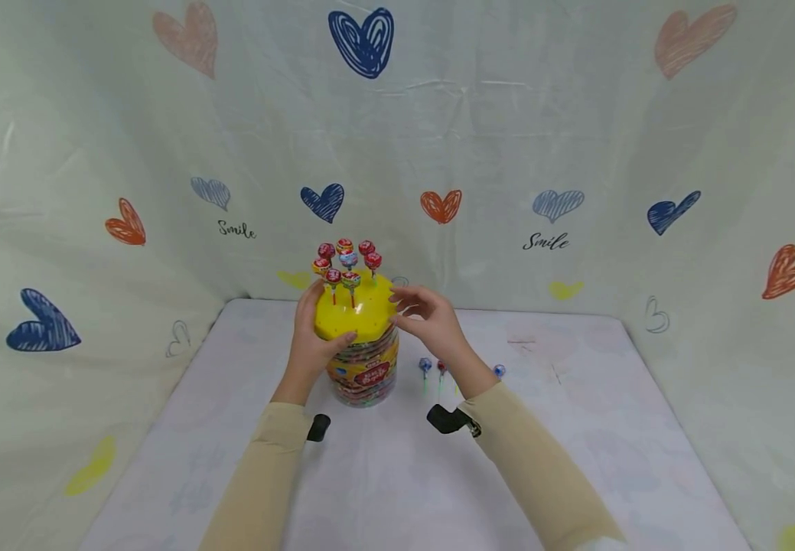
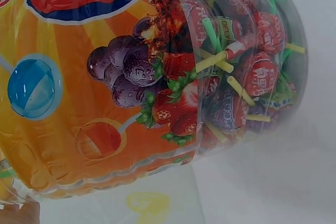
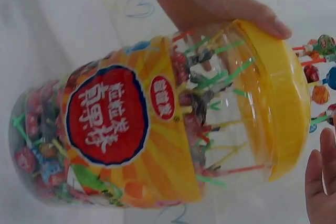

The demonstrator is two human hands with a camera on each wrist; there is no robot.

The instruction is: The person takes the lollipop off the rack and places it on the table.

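Observation:
A clear plastic jar [image 1: 363, 375] of wrapped lollipops, with an orange fruit label [image 2: 68, 140], stands upright on the table. Its yellow lid [image 1: 352, 321] has several lollipops [image 1: 351, 280] standing upright in it on their sticks. From the left, my left hand [image 1: 311, 337] grips the lid, its thumb along the near side. On the opposite side is my right hand [image 1: 428, 317], fingers loosely bent beside the lid's edge. In the right wrist view that hand [image 3: 323, 182] shows nothing between its fingers. Whether a fingertip touches the lid, I cannot tell.
Right of the jar, a blue lollipop [image 1: 425, 364] and a red lollipop [image 1: 441, 366] lie on the white table [image 1: 383, 482]. Another blue lollipop [image 1: 500, 370] lies beyond my right forearm. A curtain [image 1: 397, 138] printed with hearts hangs behind the table.

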